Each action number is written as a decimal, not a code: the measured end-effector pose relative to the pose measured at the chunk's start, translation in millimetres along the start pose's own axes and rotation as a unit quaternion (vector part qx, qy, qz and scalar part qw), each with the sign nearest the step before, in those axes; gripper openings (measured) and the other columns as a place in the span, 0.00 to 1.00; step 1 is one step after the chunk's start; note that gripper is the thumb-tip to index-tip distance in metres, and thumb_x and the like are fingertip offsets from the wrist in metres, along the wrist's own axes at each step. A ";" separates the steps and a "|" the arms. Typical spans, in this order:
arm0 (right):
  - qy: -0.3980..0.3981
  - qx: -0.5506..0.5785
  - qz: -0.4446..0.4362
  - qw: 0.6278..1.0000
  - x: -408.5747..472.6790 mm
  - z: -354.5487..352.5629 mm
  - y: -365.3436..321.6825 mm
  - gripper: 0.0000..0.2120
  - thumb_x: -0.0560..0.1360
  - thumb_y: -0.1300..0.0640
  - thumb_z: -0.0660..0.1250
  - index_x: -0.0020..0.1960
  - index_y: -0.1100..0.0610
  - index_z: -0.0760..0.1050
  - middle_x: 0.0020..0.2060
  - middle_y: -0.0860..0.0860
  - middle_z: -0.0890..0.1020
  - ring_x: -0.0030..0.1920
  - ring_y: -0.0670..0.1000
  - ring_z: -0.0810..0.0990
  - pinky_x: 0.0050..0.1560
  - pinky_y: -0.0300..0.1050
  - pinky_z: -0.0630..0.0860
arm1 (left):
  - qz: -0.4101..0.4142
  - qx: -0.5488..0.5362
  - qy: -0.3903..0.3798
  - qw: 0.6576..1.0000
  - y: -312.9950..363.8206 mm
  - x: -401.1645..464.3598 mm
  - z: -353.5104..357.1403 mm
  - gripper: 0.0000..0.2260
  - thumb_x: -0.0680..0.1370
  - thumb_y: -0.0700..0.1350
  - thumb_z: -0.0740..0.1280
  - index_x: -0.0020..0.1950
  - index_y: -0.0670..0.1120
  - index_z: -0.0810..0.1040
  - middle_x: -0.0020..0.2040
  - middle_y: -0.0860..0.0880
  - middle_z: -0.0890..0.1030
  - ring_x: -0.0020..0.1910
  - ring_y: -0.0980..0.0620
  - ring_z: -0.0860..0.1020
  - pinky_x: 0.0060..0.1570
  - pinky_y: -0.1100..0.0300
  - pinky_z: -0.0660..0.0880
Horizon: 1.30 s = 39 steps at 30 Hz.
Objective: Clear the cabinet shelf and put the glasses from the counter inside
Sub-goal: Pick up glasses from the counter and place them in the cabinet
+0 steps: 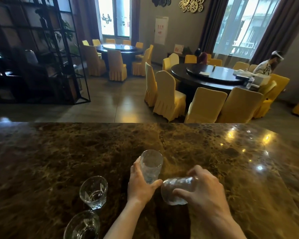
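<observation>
My left hand (141,183) grips a tall clear glass (151,165) that stands upright on the brown marble counter (59,152). My right hand (202,188) holds a second clear glass (177,189) tipped on its side, mouth toward the left, just above the counter. Two short clear tumblers stand to the left of my hands: one (94,192) near my left wrist, another (82,225) at the bottom edge, partly cut off. No cabinet is in view.
Beyond the counter's far edge lies a dining room with round dark tables (212,75) and yellow-covered chairs (169,97). A black metal shelf unit (41,49) stands at the left. A person sits at the right table (266,64).
</observation>
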State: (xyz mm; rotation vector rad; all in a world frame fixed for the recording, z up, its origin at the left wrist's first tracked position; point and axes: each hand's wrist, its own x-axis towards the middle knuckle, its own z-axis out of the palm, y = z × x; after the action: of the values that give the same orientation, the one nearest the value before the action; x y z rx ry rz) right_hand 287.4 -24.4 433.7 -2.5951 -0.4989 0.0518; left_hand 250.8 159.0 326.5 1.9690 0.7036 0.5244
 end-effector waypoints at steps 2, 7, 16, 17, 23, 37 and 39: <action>0.004 0.167 0.120 0.979 -18.1 -12.1 16.1 0.31 0.54 0.35 0.82 0.49 0.49 0.76 0.43 0.45 0.81 0.43 0.45 0.81 0.44 0.45 0.81 | 0.001 0.000 -0.010 1.000 -1.3 -2.1 -5.5 0.52 0.63 0.55 0.83 0.78 0.58 0.53 0.76 0.54 0.64 0.72 0.52 0.69 0.66 0.50 0.75; -0.058 0.487 0.249 0.835 -71.7 -10.5 43.6 0.27 0.64 0.46 0.76 0.54 0.66 0.83 0.47 0.58 0.86 0.41 0.49 0.82 0.34 0.40 0.73 | 0.013 0.004 -0.017 1.000 -2.7 -6.7 -16.2 0.50 0.67 0.50 0.81 0.79 0.55 0.51 0.74 0.55 0.67 0.71 0.56 0.69 0.62 0.59 0.70; -0.254 0.659 0.120 0.698 -83.5 43.4 22.8 0.36 0.62 0.55 0.83 0.68 0.59 0.76 0.60 0.66 0.82 0.61 0.67 0.81 0.63 0.61 0.78 | 0.042 -0.045 0.048 0.997 15.7 -19.3 -46.4 0.33 0.76 0.42 0.72 0.77 0.52 0.61 0.71 0.52 0.73 0.67 0.61 0.71 0.56 0.73 0.66; -0.276 0.648 0.097 0.704 -81.4 48.5 20.8 0.35 0.65 0.55 0.81 0.69 0.58 0.75 0.62 0.65 0.81 0.63 0.65 0.80 0.64 0.58 0.78 | 0.052 -0.052 0.063 0.995 19.3 -22.0 -52.7 0.32 0.76 0.41 0.72 0.76 0.53 0.62 0.70 0.53 0.74 0.66 0.61 0.71 0.56 0.72 0.66; -0.165 0.533 0.001 0.830 -78.3 78.4 1.7 0.37 0.59 0.57 0.85 0.66 0.56 0.75 0.56 0.54 0.85 0.58 0.55 0.84 0.61 0.55 0.80 | 0.111 -0.083 0.139 0.981 37.7 -41.0 -103.2 0.25 0.77 0.42 0.70 0.72 0.56 0.66 0.66 0.54 0.77 0.66 0.60 0.75 0.61 0.67 0.71; 0.030 0.358 -0.037 0.932 -56.4 126.5 -8.3 0.40 0.57 0.51 0.83 0.62 0.42 0.66 0.57 0.41 0.75 0.58 0.43 0.78 0.52 0.37 0.78 | 0.091 -0.002 0.150 0.984 -16.6 -82.5 -176.7 0.25 0.76 0.47 0.72 0.70 0.58 0.67 0.62 0.59 0.78 0.63 0.61 0.76 0.60 0.61 0.72; 0.033 0.348 -0.030 0.937 -53.4 130.5 -5.6 0.41 0.57 0.53 0.84 0.62 0.43 0.65 0.57 0.40 0.73 0.58 0.43 0.78 0.53 0.35 0.76 | 0.074 -0.003 0.138 0.988 -25.9 -90.7 -183.3 0.27 0.74 0.53 0.73 0.70 0.59 0.67 0.62 0.61 0.77 0.63 0.62 0.76 0.59 0.61 0.72</action>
State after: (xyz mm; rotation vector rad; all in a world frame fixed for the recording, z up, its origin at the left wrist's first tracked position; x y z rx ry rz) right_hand 219.2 21.4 318.9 -1.8806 -0.4346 0.1010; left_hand 63.6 225.6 381.3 1.9728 0.7253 0.9006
